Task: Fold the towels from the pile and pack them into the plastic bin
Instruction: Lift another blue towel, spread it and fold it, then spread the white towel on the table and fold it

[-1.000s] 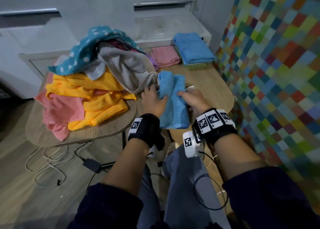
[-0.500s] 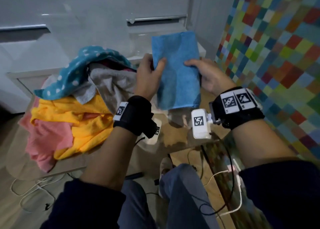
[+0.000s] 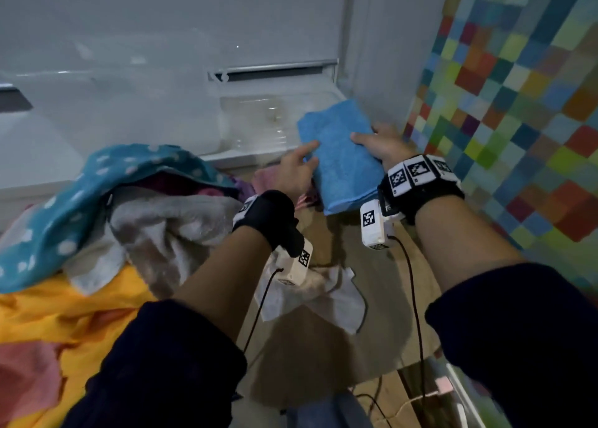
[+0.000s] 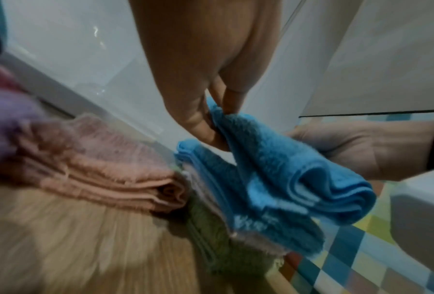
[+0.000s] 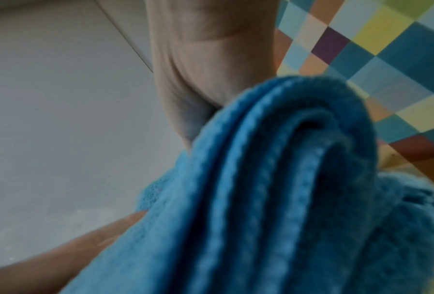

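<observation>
A folded blue towel (image 3: 343,162) hangs in the air between both hands, near the back right of the wooden table (image 3: 326,340). My left hand (image 3: 307,159) pinches its left edge, thumb on top. My right hand (image 3: 372,139) grips its right edge. In the left wrist view the held blue towel (image 4: 298,179) hovers just over a stack of a folded blue towel (image 4: 266,230) on a green one (image 4: 210,234), beside a folded pink towel (image 4: 110,179). The clear plastic bin (image 3: 255,123) stands behind on a white ledge. The unfolded pile (image 3: 97,233) lies on the left.
The pile holds a teal dotted towel (image 3: 81,194), a grey one (image 3: 168,230), yellow ones (image 3: 64,317) and a pink one (image 3: 22,376). A coloured mosaic wall (image 3: 517,120) closes the right side. A white cloth (image 3: 336,301) lies mid-table. Cables hang from both wrists.
Both hands lifted the folded blue towel off the table's near edge and carried it forward and to the right. It went from upright to lying nearly flat over the folded stack.
</observation>
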Tool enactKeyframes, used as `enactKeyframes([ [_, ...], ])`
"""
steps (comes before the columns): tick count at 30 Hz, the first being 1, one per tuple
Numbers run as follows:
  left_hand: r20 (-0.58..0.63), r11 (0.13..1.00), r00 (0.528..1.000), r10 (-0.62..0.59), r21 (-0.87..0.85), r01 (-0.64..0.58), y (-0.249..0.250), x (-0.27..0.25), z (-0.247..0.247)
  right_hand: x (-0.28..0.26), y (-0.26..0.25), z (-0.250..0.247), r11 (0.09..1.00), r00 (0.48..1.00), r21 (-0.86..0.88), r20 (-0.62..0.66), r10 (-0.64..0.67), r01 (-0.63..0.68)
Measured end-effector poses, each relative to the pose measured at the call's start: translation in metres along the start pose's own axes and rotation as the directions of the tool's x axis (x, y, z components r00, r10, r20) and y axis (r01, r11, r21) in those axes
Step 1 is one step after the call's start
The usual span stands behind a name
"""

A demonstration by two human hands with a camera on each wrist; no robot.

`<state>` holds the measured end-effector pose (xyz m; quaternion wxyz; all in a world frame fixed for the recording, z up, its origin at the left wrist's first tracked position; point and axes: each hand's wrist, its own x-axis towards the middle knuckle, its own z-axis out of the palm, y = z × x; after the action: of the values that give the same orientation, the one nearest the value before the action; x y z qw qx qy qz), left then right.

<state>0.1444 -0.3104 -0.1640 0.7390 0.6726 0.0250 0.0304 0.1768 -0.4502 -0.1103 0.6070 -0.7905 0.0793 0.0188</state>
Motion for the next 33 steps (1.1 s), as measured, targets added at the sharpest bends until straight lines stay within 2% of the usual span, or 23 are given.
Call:
enactKeyframes([
  [3,0.058,0.993,0.992,-0.11,-0.036,0.113,-0.015,0.005,0.002,0.012,0.014,-0.001,0.985,0.994,-0.147,0.054,0.1,-0.091],
  [5,0.068,0.994,0.993,-0.099,-0.049,0.102,-0.019,0.008,0.004,0.016,0.022,-0.004,0.972,0.98,-0.156,0.076,0.187,-0.173],
  [6,0.054,0.996,0.997,-0.062,-0.065,0.065,-0.02,0.012,0.004,0.018,0.023,-0.005,0.973,0.981,-0.15,0.055,0.188,-0.178],
  [10,-0.06,0.985,0.988,0.144,-0.086,-0.149,-0.016,0.016,0.01,0.031,0.014,-0.006,0.996,0.998,-0.086,-0.064,0.015,-0.021],
  [11,-0.085,0.985,0.985,0.153,-0.073,-0.16,-0.016,0.015,0.011,0.032,0.013,-0.006,0.995,0.997,-0.098,-0.071,-0.003,-0.004],
  [13,-0.113,0.991,0.99,0.089,-0.09,-0.1,-0.022,0.015,0.011,0.034,0.019,-0.005,0.971,0.999,-0.24,-0.04,-0.005,-0.004],
  [15,-0.113,0.994,0.994,0.008,-0.11,-0.021,-0.029,0.013,0.01,0.035,0.033,-0.005,0.917,1.0,-0.4,0.013,0.011,-0.005],
  [16,-0.105,0.995,0.994,-0.009,-0.103,-0.002,-0.03,0.011,0.011,0.034,0.038,-0.005,0.875,0.999,-0.482,0.013,-0.039,0.041],
  [18,-0.088,0.998,0.996,-0.014,-0.061,0.009,-0.031,0.01,0.01,0.032,0.041,0.0,0.724,0.97,-0.662,0.021,-0.243,0.195],
  [19,-0.08,0.999,0.997,-0.013,-0.035,0.01,-0.03,0.009,0.01,0.03,0.04,0.003,0.642,0.943,-0.715,0.075,-0.323,0.277],
  [20,-0.067,1.0,0.998,-0.013,-0.005,0.013,-0.03,0.008,0.009,0.029,0.04,0.008,0.58,0.926,-0.74,0.16,-0.341,0.341],
  [22,-0.046,0.998,0.999,-0.019,0.059,0.022,-0.031,0.007,0.008,0.027,0.045,0.018,0.465,0.907,-0.779,0.355,-0.227,0.421],
  [24,-0.011,0.993,0.998,-0.056,0.1,0.057,-0.032,0.004,0.006,0.027,0.056,0.024,0.387,0.899,-0.815,0.426,-0.105,0.431],
  [28,0.053,0.984,0.993,-0.103,0.148,0.094,-0.026,-0.007,-0.002,0.03,0.066,0.023,0.366,0.914,-0.841,0.395,-0.091,0.4],
  [30,0.094,0.977,0.994,-0.06,0.212,0.039,-0.025,-0.016,-0.011,0.024,0.059,0.022,0.361,0.917,-0.845,0.384,-0.103,0.395],
  [33,0.087,0.951,0.995,0.056,0.299,-0.08,-0.026,-0.032,-0.028,0.0,0.046,0.024,0.361,0.9,-0.829,0.35,-0.26,0.427],
])
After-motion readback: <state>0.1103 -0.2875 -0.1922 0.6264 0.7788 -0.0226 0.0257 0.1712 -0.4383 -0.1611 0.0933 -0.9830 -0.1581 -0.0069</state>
